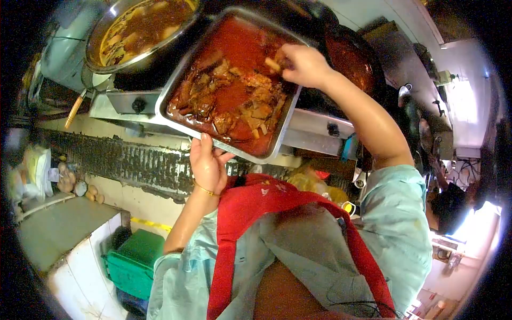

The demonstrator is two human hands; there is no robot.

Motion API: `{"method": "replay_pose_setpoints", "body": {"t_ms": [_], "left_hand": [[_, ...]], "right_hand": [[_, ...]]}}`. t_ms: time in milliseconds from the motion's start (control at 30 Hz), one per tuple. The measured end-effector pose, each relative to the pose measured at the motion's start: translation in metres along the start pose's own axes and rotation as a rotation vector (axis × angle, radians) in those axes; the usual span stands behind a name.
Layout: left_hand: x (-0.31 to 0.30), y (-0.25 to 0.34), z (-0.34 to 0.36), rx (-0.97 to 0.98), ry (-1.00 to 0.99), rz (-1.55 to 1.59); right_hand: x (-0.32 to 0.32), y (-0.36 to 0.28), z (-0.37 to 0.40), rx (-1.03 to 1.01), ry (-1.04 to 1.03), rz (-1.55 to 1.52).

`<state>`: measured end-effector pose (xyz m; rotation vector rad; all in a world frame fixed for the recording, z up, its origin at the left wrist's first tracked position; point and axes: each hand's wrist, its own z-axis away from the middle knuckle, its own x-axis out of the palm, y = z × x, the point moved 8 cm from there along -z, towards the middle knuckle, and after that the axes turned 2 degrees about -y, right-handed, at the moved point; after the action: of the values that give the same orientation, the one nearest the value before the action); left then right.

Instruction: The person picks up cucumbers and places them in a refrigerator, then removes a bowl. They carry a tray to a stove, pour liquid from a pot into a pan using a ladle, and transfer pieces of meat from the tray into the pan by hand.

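Note:
A square metal tray [289, 113] of red, oily sauce with dark braised meat pieces [221, 120] is tilted in front of me. My left hand [206, 166] grips the tray's near rim, thumb up on the edge, with its other fingers partly hidden beneath. Over the tray's right side, my right hand [306, 65] has its fingers pinched on a small yellowish stick-like piece of food [273, 65]. Its exact kind is not clear. The right fingers are slightly blurred.
A round metal pot [98, 66] of brown broth stands at the upper left, with a wooden-handled utensil [76, 109] beside it. A dark wok [352, 58] with reddish contents is on the right. Below are a stove control knob [139, 104] and a green bin [136, 264].

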<state>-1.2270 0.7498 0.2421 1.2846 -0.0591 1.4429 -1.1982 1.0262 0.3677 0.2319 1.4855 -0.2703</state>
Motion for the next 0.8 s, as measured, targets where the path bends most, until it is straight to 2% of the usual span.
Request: {"method": "replay_pose_setpoints", "body": {"t_ms": [33,133,233,267,367,400,467,567,633,667,733,800], "left_hand": [[0.000,0.000,-0.001,-0.001,-0.004,-0.007],[-0.001,-0.002,0.000,-0.006,0.025,-0.001],[-0.001,-0.003,0.001,-0.011,0.010,-0.016],[-0.002,-0.003,0.000,-0.014,0.004,-0.020],[-0.006,-0.006,-0.001,-0.021,-0.013,-0.021],[-0.006,-0.006,-0.001,-0.022,-0.019,-0.021],[-0.006,-0.005,-0.001,-0.027,-0.002,-0.041],[-0.011,-0.008,-0.003,-0.029,0.011,-0.054],[-0.010,-0.008,-0.003,-0.033,0.000,-0.045],[-0.009,-0.007,-0.002,-0.036,-0.009,-0.041],[-0.014,-0.011,-0.004,-0.053,0.001,-0.045],[-0.013,-0.010,-0.003,-0.055,0.019,-0.046]], "right_hand": [[-0.012,0.014,0.004,0.043,0.052,-0.104],[-0.060,0.075,0.028,0.198,0.279,-0.165],[-0.080,0.157,0.064,0.403,0.328,0.082],[-0.078,0.173,0.077,0.572,0.141,0.131],[-0.042,0.216,0.117,0.698,0.007,0.211],[-0.024,0.229,0.128,0.764,-0.113,0.291],[-0.002,0.233,0.142,0.678,-0.163,0.355],[-0.006,0.228,0.122,0.574,0.061,0.302],[-0.035,0.175,0.086,0.294,0.367,0.277],[-0.049,0.136,0.066,0.212,0.348,0.181],[-0.038,0.097,0.025,0.046,0.237,0.053],[-0.012,0.070,-0.009,0.022,0.072,0.109]]}}
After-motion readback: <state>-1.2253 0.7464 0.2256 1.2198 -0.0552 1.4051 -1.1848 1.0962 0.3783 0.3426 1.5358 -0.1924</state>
